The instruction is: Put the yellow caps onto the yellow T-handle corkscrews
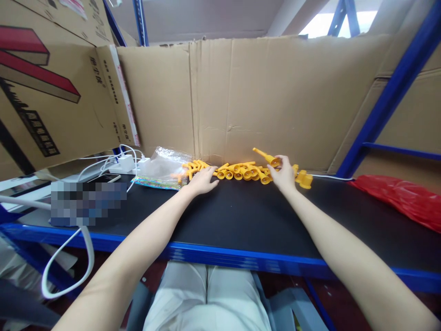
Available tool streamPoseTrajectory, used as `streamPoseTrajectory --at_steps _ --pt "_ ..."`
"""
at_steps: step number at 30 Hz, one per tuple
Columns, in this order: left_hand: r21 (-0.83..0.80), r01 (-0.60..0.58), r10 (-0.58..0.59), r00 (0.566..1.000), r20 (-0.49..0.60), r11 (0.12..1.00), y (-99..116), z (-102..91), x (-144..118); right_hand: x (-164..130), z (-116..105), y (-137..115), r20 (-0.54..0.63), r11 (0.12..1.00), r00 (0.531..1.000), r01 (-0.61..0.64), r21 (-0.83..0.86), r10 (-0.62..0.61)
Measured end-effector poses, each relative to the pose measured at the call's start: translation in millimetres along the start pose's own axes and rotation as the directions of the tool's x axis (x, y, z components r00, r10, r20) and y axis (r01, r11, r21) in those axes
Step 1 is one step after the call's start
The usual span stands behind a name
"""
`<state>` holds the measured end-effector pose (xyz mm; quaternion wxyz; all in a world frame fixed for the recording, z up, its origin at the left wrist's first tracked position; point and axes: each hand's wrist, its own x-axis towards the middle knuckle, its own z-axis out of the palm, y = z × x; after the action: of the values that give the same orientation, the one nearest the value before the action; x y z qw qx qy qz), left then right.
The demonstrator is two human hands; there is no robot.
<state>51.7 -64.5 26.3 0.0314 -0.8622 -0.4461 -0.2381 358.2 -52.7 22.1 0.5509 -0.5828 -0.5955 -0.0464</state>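
My right hand [284, 174] is closed on a yellow plastic funnel [265, 156], gripping its wide cup end. The thin stem points up and to the left, raised above the other pieces. A row of similar yellow funnels [246, 173] lies on the black table top, many with their round mouths facing me. My left hand [203, 181] rests at the left part of the row, fingers stretched and thumb apart, nothing visible in its grasp. Beside it, more yellow stems [195, 168] lie at the mouth of a clear plastic bag [165, 165]. Several upright yellow cups [305, 179] stand right of my right hand.
A tall cardboard panel [275, 92] closes off the back, and a large printed box [51, 92] leans in from the left. White cables and plugs [124, 162] lie at the left. A red plastic bag [403, 197] lies at the right. The table has a blue metal edge [241, 257].
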Motion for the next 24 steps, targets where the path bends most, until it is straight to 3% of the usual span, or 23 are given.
streamPoseTrajectory --at_steps 3,6,9,14,19,24 --pt "0.02 0.0 0.0 1.0 0.016 1.0 -0.3 0.7 0.4 -3.9 2.2 3.5 0.092 0.951 0.984 0.169 -0.258 -0.15" --pt "0.073 0.049 -0.051 0.998 0.03 0.996 -1.8 -0.1 0.9 -8.3 8.9 5.2 0.237 0.897 0.957 0.247 -0.368 -0.166" --pt "0.171 0.155 -0.159 0.987 0.015 0.973 -6.9 -0.6 1.4 -12.5 14.6 6.3 0.344 0.88 0.929 0.272 -0.39 -0.134" --pt "0.268 0.303 -0.321 0.947 0.027 0.915 -21.0 1.9 0.7 -15.0 15.4 4.9 0.424 0.875 0.903 0.262 -0.407 -0.074" --pt "0.266 0.3 -0.357 0.912 0.202 0.916 -30.6 7.5 0.8 -14.3 13.8 2.3 0.468 0.857 0.883 0.266 -0.442 -0.033" --pt "0.243 0.289 -0.34 0.918 0.204 0.926 -34.4 10.7 2.1 -12.3 9.2 -0.3 0.459 0.853 0.886 0.287 -0.437 -0.063"
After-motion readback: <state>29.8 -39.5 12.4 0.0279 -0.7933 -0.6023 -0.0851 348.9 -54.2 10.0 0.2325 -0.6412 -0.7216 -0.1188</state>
